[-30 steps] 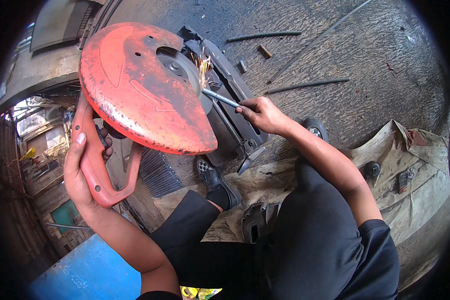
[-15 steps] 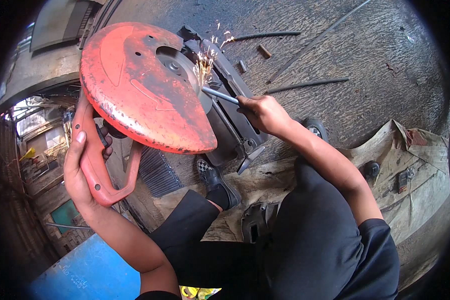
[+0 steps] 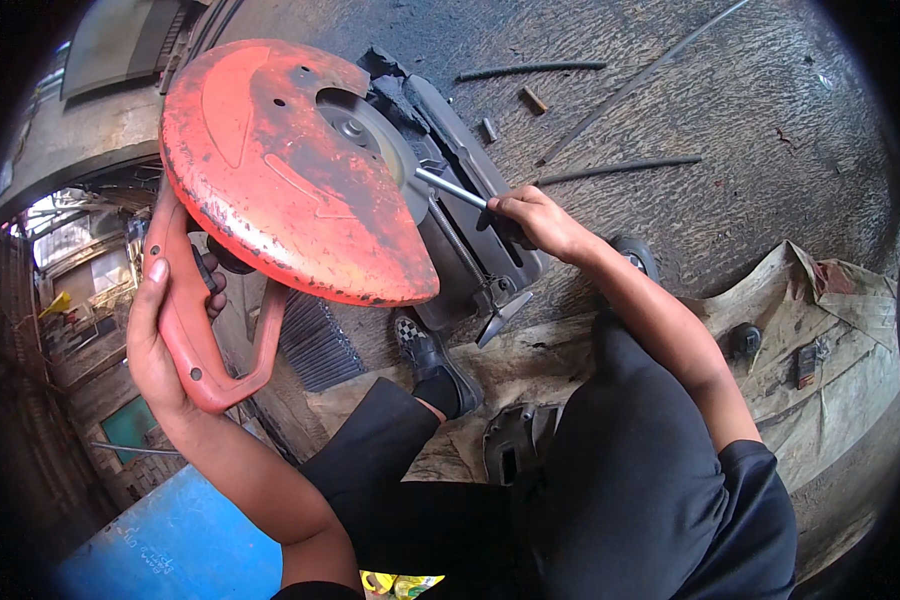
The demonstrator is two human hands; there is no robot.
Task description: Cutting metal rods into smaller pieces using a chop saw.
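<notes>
A chop saw with a scuffed red blade guard (image 3: 280,200) fills the upper left. My left hand (image 3: 150,345) is wrapped round its red loop handle (image 3: 185,315), fingers near the dark trigger. Part of the cutting disc (image 3: 400,160) shows past the guard's opening. My right hand (image 3: 537,220) grips a thin metal rod (image 3: 452,187), whose bright end lies against or right beside the disc's edge; I cannot tell which. Under the disc stands the saw's dark base (image 3: 457,240), with a clamp handle (image 3: 503,318) at its near end.
Short cut pieces (image 3: 534,100), dark rods (image 3: 620,169) and a long thin bar (image 3: 640,82) lie on the rough floor. Bundled rods (image 3: 320,345) rest left of my shoe (image 3: 435,365). A tape measure (image 3: 745,340) sits on the cloth (image 3: 830,400) at right.
The sparks at the disc have stopped. The saw head has shifted slightly, showing more of the disc, and the right hand with the rod has moved a little to the right.
</notes>
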